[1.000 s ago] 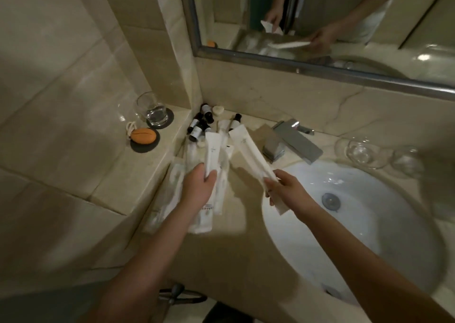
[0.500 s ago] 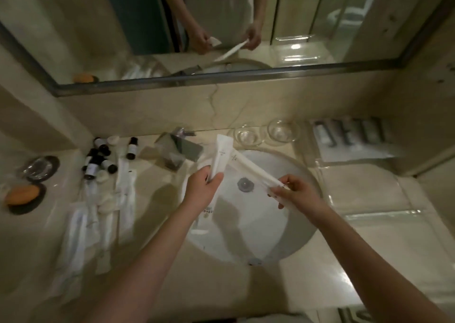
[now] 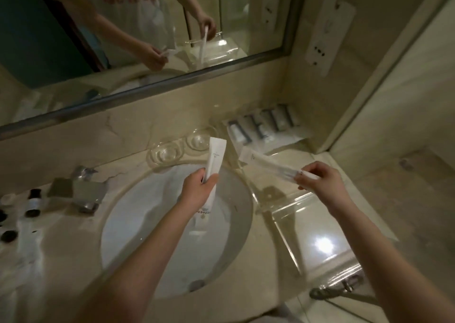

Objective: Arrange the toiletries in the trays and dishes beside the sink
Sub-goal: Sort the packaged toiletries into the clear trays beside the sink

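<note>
Left hand: the left hand (image 3: 199,189) is closed around a white tube (image 3: 213,172) and holds it upright over the sink (image 3: 138,214); the crimped end points toward the mirror (image 3: 138,34) and a second white packet seems to hang below the fist, though blur makes that uncertain.
Right hand: the right hand (image 3: 320,183) pinches one end of a long sachet (image 3: 268,163) between thumb and fingertips; the sachet slants up and left, in the air above the near tray (image 3: 327,268).
Near tray: a clear tray on the counter (image 3: 384,199) just right of the sink; it looks bare, with only a lamp glare on it.
Far tray: the far tray (image 3: 293,139) in the back corner already carries a row of small dark-and-white bottles (image 3: 263,126), laid side by side; blur hides their count.
Dishes: two round glass dishes (image 3: 183,145) sit behind the sink, touching or nearly so; both look bare.
Left side of counter: small dark-capped bottles (image 3: 33,203) and pale packets (image 3: 27,246) lie loose beside the tap (image 3: 81,192), well apart from the trays.
Done so far: I judge the far tray filled or nearly filled.
Left to do: the two things in hand are not yet set down; the near tray, both dishes and the loose pile on the left remain.
Progress: early to middle, by my estimate.
</note>
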Tool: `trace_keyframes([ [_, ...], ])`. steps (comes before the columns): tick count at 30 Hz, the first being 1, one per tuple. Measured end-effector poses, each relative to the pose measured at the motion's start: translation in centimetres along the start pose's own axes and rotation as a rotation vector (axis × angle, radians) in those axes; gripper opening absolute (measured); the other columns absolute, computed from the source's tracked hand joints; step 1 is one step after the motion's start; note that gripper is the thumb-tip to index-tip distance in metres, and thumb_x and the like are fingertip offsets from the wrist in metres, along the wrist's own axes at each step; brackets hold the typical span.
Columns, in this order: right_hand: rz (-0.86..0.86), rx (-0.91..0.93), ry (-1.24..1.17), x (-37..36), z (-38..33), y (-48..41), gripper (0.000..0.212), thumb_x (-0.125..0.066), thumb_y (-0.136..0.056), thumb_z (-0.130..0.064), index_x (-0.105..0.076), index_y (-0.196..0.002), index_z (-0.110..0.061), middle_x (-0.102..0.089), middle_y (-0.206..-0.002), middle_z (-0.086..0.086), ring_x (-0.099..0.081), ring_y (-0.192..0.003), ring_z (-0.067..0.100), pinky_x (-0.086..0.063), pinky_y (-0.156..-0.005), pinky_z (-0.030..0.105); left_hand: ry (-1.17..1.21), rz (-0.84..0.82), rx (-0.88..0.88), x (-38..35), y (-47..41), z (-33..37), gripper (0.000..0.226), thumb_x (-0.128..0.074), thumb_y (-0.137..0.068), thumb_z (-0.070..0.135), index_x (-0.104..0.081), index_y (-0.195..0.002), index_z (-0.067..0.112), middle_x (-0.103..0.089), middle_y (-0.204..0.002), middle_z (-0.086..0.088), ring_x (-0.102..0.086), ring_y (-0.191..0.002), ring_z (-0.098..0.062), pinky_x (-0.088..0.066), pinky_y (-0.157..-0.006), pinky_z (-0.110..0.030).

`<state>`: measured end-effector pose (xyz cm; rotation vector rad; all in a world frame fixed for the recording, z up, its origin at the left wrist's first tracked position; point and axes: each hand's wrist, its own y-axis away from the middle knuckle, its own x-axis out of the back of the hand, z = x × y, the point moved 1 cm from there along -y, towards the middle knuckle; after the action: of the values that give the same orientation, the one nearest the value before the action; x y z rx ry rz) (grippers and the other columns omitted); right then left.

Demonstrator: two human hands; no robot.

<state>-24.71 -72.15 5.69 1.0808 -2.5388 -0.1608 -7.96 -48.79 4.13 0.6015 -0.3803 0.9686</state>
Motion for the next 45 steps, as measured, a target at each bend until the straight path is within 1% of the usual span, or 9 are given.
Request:
trace_keyframes([
  [6, -0.113, -0.095, 0.052, 4.7, 1.1, -3.5, 0.017, -0.073, -0.075, 0.003, -0.060, -0.071, -0.007, -0.061, -0.045, -0.005, -0.058, -0.041, 0.006, -0.047, -0.046, 0.013, 0.002, -0.030, -0.029, -2.8, -1.8, 2.9, 0.019, -0.055, -0.091, 0.024, -0.053, -0.082, 0.008, -0.053, -0.072, -0.001, -0.051, -0.072, -0.019, -0.036, -0.056, -0.026],
  [12, -0.172, -0.161, 0.108, 3.9, 1.5, -7.9, 0.027, -0.076, -0.071, 0.003, -0.056, -0.072, -0.015, -0.059, -0.067, 0.006, -0.058, -0.044, 0.005, -0.047, -0.049, 0.017, -0.027, -0.038, -0.012, -4.1, -2.9, 3.8, 0.020, -0.055, -0.091, 0.023, -0.053, -0.080, 0.007, -0.053, -0.071, 0.000, -0.050, -0.066, -0.013, -0.037, -0.056, -0.023],
  [16, 0.082, -0.211, -0.030, 2.3, 2.9, -11.0, 0.042, -0.082, -0.061, -0.004, -0.051, -0.084, -0.020, -0.057, -0.089, 0.009, -0.058, -0.070, 0.024, -0.050, -0.064, 0.035, 0.025, -0.039, 0.045, -4.2, -3.5, 3.7, 0.024, -0.056, -0.090, 0.025, -0.059, -0.089, 0.001, -0.059, -0.083, -0.011, -0.056, -0.077, -0.023, -0.044, -0.071, -0.034],
  [21, 0.230, -0.311, -0.203, 0.1, 4.7, -13.2, 0.062, -0.081, -0.065, -0.006, -0.048, -0.117, -0.009, -0.059, -0.107, 0.015, -0.059, -0.092, 0.028, -0.051, -0.087, 0.042, 0.031, -0.017, 0.052, -4.5, -4.0, 3.7, 0.019, -0.057, -0.090, 0.022, -0.057, -0.085, 0.004, -0.055, -0.077, -0.007, -0.051, -0.072, -0.020, -0.040, -0.060, -0.029],
  [25, 0.231, -0.294, -0.040, -1.3, 5.6, -13.7, 0.075, -0.080, -0.069, -0.019, -0.045, -0.135, -0.014, -0.056, -0.129, 0.011, -0.054, -0.118, 0.029, -0.046, -0.102, 0.042, 0.005, 0.002, 0.040, -4.5, -4.3, 3.7, 0.022, -0.058, -0.089, 0.019, -0.057, -0.084, -0.002, -0.053, -0.076, -0.012, -0.049, -0.071, -0.020, -0.037, -0.056, -0.025],
  [35, 0.192, -0.148, 0.593, -2.1, 5.4, -13.7, 0.054, -0.063, -0.084, -0.040, -0.043, -0.127, -0.015, -0.065, -0.107, 0.013, -0.060, -0.100, 0.034, -0.043, -0.070, 0.035, -0.022, -0.032, 0.018, -4.5, -4.5, 4.4, 0.020, -0.057, -0.090, 0.020, -0.055, -0.080, 0.004, -0.052, -0.073, -0.008, -0.048, -0.069, -0.020, -0.037, -0.056, -0.025],
  [38, 0.222, -0.123, 0.547, -1.9, 5.7, -13.0, 0.055, -0.064, -0.084, -0.035, -0.041, -0.131, -0.018, -0.065, -0.102, 0.009, -0.061, -0.096, 0.031, -0.043, -0.068, 0.033, -0.012, -0.060, 0.014, -4.6, -4.6, 4.6, 0.022, -0.056, -0.090, 0.022, -0.057, -0.087, 0.000, -0.053, -0.077, -0.009, -0.049, -0.072, -0.020, -0.038, -0.058, -0.025],
  [41, 0.288, -0.091, 0.474, -1.7, 5.5, -11.6, 0.040, -0.061, -0.086, -0.031, -0.051, -0.122, -0.016, -0.064, -0.088, 0.006, -0.061, -0.085, 0.028, -0.042, -0.067, 0.031, -0.029, -0.101, -0.003, -4.9, -4.8, 5.0, 0.030, -0.056, -0.090, 0.025, -0.057, -0.094, -0.005, -0.055, -0.082, -0.012, -0.051, -0.076, -0.021, -0.041, -0.065, -0.030],
  [45, 0.171, 0.063, 0.108, -1.9, 2.4, -9.5, 0.031, -0.062, -0.087, -0.032, -0.059, -0.115, -0.019, -0.060, -0.086, 0.001, -0.059, -0.075, 0.020, -0.045, -0.065, 0.029, -0.108, -0.227, -0.085, -5.3, -4.9, 6.8, 0.021, -0.055, -0.091, 0.024, -0.051, -0.077, 0.010, -0.049, -0.068, 0.002, -0.048, -0.067, -0.015, -0.036, -0.058, -0.027],
])
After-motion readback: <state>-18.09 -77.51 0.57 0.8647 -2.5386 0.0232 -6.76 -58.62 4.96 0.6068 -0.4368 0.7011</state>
